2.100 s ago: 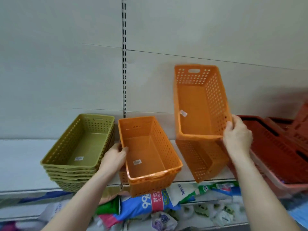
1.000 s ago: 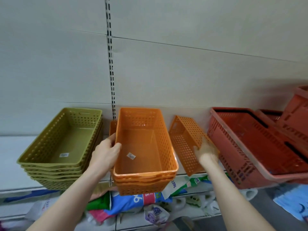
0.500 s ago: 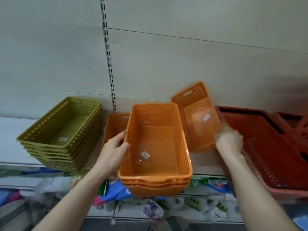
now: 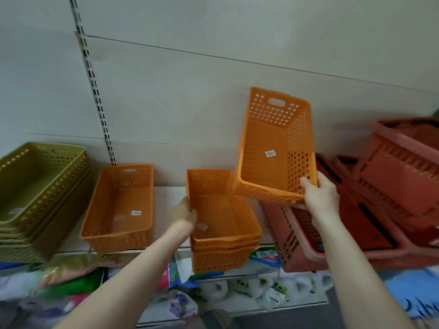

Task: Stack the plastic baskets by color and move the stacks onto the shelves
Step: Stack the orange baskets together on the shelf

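My left hand [image 4: 184, 214] grips the left rim of a nested stack of orange baskets [image 4: 221, 224] that juts over the front edge of the white shelf [image 4: 166, 193]. My right hand [image 4: 319, 198] holds a single orange basket [image 4: 275, 148] by its near right corner, lifted and tilted above the stack's right side. Another lone orange basket [image 4: 121, 210] rests on the shelf to the left. A stack of olive-green baskets [image 4: 40, 195] sits at the far left.
Large red shopping baskets [image 4: 380, 198] crowd the shelf on the right, close behind my right hand. A slotted metal upright [image 4: 95, 91] runs up the back panel. Bagged goods [image 4: 237, 288] fill the shelf below.
My right hand has taken hold of the leaning orange basket and lifted it up above the stack. The stack in my left hand now sits further right, uncovering the lone basket on the shelf.
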A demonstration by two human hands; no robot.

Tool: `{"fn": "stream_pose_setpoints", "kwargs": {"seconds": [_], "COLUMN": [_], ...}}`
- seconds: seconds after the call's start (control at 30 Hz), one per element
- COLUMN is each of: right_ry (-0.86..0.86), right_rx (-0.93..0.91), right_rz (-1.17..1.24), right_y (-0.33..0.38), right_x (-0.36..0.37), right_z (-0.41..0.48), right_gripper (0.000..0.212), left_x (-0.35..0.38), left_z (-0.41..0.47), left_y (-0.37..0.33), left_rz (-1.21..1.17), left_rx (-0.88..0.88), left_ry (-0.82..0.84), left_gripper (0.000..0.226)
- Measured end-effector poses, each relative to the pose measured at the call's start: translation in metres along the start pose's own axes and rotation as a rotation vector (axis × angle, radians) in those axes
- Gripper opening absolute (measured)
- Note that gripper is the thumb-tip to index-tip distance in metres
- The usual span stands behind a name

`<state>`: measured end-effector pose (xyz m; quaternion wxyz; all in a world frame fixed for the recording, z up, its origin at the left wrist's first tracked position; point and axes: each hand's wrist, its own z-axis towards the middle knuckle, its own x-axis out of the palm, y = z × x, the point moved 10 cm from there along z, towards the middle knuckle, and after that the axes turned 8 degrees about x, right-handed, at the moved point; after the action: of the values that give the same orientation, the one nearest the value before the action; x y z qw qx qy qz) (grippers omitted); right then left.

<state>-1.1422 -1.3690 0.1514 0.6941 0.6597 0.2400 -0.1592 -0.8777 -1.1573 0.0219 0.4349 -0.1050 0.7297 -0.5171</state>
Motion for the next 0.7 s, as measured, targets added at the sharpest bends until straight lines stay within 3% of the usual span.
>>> {"fn": "stream_pose_setpoints", "kwargs": {"seconds": [0.2,0.3,0.4,0.47,0.53,0.63,0.7], "right_ry": [0.175,0.264,0.293,0.352,0.435,0.52,0.514], "right_rx": [0.073,0.134,0.106,0.082,0.098,0.128,0.113], "right_rz": [0.077,0.105,-0.016,-0.161,-0.373,-0.631,-0.627], "right_y": [-0.018,-0.025,-0.025,-0.026,-0.037,-0.052,-0.051], "right_x": [0.048,0.076,0.096,0.111,0.129,0.149,0.16], "right_z": [-0.015,-0.018,-0.023,-0.03,-0.033,-0.036,-0.031], "right_gripper": [0.016,0.029,0.026,0.019,0.026,0.038,0.039], "left_x": [0.004,0.005,0.008,0.006,-0.011,-0.055,-0.067], "left_z": [0.016,0.015,0.007,0.002,0.0,-0.008,-0.008], "left_y": [0.015,0.026,0.043,0.047,0.05,0.043,0.057], "left_rz": [-0.111,-0.104,-0.085,0.032,0.127,0.357,0.444], "left_rx": [0.027,0.026,0.017,0.111,0.153,0.326,0.344], "left_ry": [0.049,0.124,0.255,0.298,0.19,-0.103,-0.122], "left_gripper": [0.03,0.036,0.037,0.033,0.037,0.043,0.047]}}
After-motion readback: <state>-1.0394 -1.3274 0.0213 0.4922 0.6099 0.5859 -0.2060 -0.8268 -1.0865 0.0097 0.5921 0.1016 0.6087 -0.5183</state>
